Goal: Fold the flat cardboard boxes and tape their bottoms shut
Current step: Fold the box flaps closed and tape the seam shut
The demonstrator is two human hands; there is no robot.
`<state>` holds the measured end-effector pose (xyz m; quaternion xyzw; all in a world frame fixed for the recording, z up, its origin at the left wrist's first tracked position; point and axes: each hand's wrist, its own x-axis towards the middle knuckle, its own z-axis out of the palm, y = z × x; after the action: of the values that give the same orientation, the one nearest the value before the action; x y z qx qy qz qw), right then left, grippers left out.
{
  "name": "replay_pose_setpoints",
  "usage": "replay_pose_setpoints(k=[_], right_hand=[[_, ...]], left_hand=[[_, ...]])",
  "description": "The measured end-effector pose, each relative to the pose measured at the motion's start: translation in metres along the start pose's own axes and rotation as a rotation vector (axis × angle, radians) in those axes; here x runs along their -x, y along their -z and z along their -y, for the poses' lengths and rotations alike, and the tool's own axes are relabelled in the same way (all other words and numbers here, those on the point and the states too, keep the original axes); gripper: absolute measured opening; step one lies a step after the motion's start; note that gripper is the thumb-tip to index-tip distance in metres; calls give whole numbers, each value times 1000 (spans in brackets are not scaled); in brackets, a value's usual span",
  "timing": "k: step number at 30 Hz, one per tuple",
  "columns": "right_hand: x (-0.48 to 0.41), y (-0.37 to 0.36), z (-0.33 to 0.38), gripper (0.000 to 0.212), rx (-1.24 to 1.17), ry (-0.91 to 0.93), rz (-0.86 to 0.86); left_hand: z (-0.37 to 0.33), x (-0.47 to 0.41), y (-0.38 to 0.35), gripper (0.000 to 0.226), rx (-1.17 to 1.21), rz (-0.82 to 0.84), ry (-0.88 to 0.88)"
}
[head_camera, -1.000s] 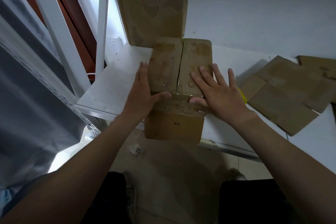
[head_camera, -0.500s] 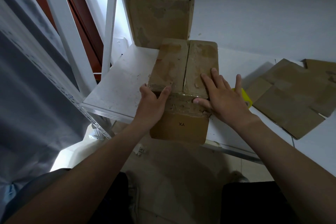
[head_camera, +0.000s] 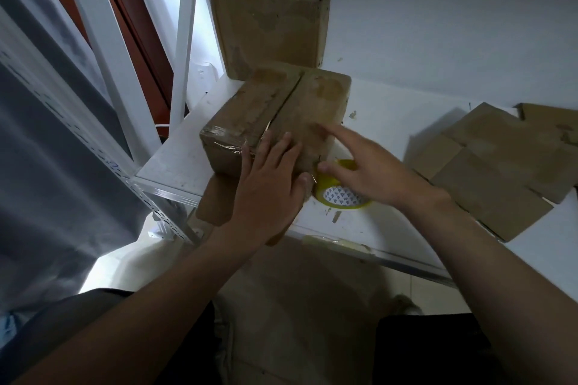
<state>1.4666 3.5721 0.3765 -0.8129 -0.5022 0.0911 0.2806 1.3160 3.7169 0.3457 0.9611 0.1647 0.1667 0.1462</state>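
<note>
Since a moment ago the folded box (head_camera: 275,122) has turned askew on the white surface (head_camera: 175,162). My left hand (head_camera: 269,187) lies flat on its near end, fingers spread. Right of the box, my right hand (head_camera: 369,172) hovers open-fingered over the yellow tape roll (head_camera: 341,194).

Looks like a storeroom or packing corner. White metal shelf (head_camera: 375,122) on perforated uprights against a bare white wall (head_camera: 438,25). On the shelf: worn cardboard boxes, flattened cardboard (head_camera: 500,166) at its right end, a yellow tape roll (head_camera: 341,194) near its front edge. Grey curtain (head_camera: 47,150) left of the shelf.
</note>
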Motion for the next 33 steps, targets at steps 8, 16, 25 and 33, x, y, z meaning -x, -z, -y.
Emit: replay_pose_setpoints(k=[8,16,25,33], right_hand=[[29,-2,-35,48,-83,-190,43],[46,6,-23,49,-149,-192,-77],[38,-13,-10,49,1,-175,-68],[42,-12,-8,62,-79,-105,56]], left_hand=[[-14,-13,-9,52,7,-97,124],[-26,-27,-20,67,-57,-180,249],[-22,-25,-27,60,-176,-200,205],[-13,-18,-22,70,-141,-195,154]])
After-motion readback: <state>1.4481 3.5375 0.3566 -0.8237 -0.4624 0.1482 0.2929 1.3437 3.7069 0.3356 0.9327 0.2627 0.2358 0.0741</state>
